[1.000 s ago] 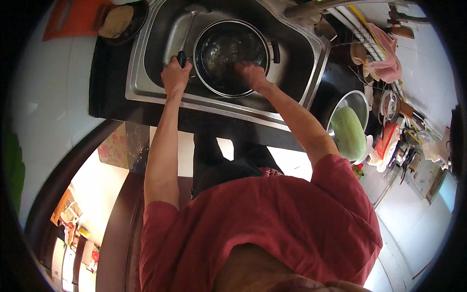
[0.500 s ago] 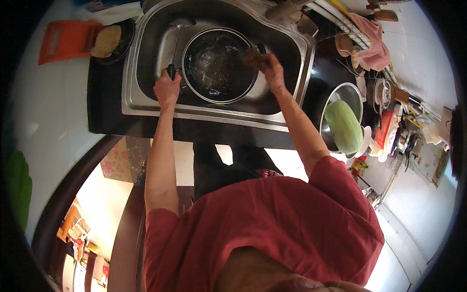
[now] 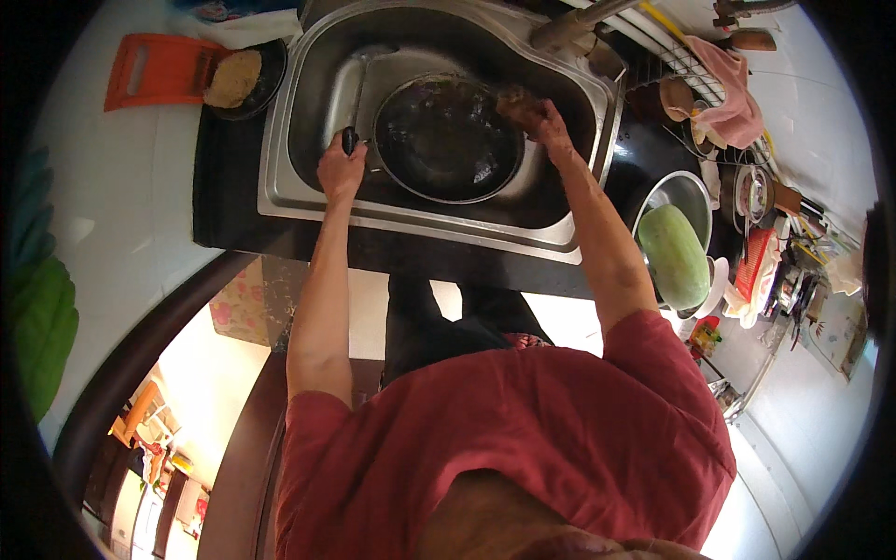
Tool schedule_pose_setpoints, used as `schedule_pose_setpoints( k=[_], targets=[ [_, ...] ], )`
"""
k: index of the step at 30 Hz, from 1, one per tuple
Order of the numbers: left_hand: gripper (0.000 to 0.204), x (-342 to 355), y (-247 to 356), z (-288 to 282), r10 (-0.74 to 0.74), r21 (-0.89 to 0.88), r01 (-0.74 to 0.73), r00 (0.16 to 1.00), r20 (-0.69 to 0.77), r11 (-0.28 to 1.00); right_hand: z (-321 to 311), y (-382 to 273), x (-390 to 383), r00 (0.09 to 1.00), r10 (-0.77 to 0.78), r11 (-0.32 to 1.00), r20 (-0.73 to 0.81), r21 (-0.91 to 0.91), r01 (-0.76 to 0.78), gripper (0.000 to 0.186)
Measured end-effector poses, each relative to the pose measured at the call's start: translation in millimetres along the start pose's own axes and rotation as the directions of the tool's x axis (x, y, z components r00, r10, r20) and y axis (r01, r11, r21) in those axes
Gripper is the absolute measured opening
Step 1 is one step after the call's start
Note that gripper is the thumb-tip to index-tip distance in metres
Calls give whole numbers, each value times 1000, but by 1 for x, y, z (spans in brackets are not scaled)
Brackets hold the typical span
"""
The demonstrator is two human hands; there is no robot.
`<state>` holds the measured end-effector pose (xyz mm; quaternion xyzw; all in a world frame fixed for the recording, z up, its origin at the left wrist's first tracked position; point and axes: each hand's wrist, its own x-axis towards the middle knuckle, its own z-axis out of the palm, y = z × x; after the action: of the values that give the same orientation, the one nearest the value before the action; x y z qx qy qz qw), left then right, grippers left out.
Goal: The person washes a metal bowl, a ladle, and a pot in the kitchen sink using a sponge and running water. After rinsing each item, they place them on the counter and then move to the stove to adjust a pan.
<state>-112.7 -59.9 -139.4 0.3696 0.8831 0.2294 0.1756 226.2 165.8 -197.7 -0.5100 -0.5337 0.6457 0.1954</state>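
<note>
A dark round wok (image 3: pixel 439 154) sits in the stainless steel sink (image 3: pixel 327 201), with dark, glinting water inside it. At the wok's left side, my left hand (image 3: pixel 342 173) is closed around its black handle (image 3: pixel 349 141). My right hand (image 3: pixel 551 131) is closed on a brown, rough-looking scrubber (image 3: pixel 520 107) over the wok's right rim. The fingers partly cover the scrubber, so its exact kind is unclear. The wok's far-side handle is hidden from view.
Right of the sink, a steel bowl (image 3: pixel 697 189) holds a large green melon (image 3: pixel 674 257). A tap (image 3: pixel 565 28) rises at the back right. An orange slicer (image 3: pixel 149 75) and a dark bowl (image 3: pixel 273 84) with a tan round thing stand at the left. A pink cloth (image 3: pixel 723 89) hangs on a rack.
The wok has tilted, and its inside looks darker with less whitish foam. My right hand has shifted slightly outward with the scrubber. The whole view has moved a little.
</note>
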Motion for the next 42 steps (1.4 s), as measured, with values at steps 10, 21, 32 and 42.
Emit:
schedule_pose_setpoints(
  k=[10,21,32,42],
  targets=[
    [33,-6,37,-64,-323,-477,637,745,583,606,-32,-54,-8,979,162,874,127,-478,-83,40],
    [37,-11,53,-102,-175,-556,606,750,639,569,-25,-85,-9,920,390,685,37,-680,-263,22],
    [36,-16,55,-108,-226,-520,617,745,627,591,-44,-62,-26,959,212,867,189,-488,-96,26],
    [28,-7,32,-113,-273,-552,617,767,581,561,-6,-127,-57,963,268,643,-43,-736,-212,40]
  ],
)
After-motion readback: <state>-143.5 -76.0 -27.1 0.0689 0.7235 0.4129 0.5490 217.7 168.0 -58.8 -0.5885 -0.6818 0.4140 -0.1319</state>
